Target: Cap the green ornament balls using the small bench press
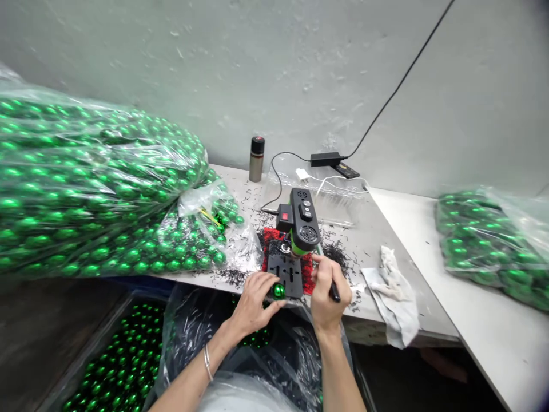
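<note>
A shiny green ball [278,291] is held between the thumb and fingers of my left hand [257,300], at the front edge of a slotted black plate [286,271]. Above the plate stands a small black and green bench machine [305,220] with a red switch. To its right, my right hand [329,289] is closed around a thin rod with a black end [334,293]. The frame does not show whether this rod is joined to the machine. A red mat [307,274] lies under the plate, with black shavings around it.
A big clear bag of green balls [94,194] fills the left. Another bag [480,240] lies at the right. A bottle [257,160], power adapter [328,159] and crumpled cloth [392,297] rest on the table. Below left is a container of green balls [124,355].
</note>
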Demonstrator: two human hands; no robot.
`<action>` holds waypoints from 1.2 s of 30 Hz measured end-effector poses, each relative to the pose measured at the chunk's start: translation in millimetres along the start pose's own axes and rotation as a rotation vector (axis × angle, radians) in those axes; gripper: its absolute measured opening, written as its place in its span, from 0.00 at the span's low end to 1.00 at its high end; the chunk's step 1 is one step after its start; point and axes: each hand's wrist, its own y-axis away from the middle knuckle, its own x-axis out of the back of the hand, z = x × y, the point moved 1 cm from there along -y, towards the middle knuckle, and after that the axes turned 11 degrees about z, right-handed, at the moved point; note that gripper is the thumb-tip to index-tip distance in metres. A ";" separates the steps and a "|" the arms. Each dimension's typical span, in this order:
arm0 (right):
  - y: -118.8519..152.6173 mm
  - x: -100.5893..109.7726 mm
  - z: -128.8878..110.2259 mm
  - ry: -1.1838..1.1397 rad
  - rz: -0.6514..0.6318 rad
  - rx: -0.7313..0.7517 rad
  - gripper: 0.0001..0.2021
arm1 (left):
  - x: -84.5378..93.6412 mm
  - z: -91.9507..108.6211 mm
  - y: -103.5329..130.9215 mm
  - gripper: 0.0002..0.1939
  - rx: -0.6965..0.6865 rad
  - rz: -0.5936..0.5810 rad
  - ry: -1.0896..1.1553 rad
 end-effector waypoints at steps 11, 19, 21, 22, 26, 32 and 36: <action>15.1 -4.3 11.2 -0.065 0.015 -0.045 0.14 | 30.4 -98.0 -136.8 0.15 0.415 0.076 -0.473; 17.2 -5.1 13.3 -0.064 0.013 -0.045 0.14 | 29.9 -101.6 -150.3 0.08 0.586 0.098 -0.233; 17.3 -5.0 13.7 -0.076 0.005 -0.043 0.14 | 38.2 -96.1 -141.4 0.11 0.622 0.111 -0.164; 17.4 -5.0 13.7 -0.078 0.003 -0.045 0.14 | 42.5 -91.7 -134.9 0.13 0.665 0.134 -0.064; 17.7 -5.5 13.7 -0.055 0.007 -0.053 0.15 | 50.3 -64.3 -100.8 0.16 0.959 0.255 0.760; 17.7 -5.4 14.6 -0.038 0.001 -0.026 0.14 | 23.9 -23.9 -68.3 0.11 1.182 0.186 1.080; 16.7 -4.4 13.6 -0.029 -0.013 -0.004 0.14 | 2.5 -13.9 -63.3 0.12 1.209 0.118 1.034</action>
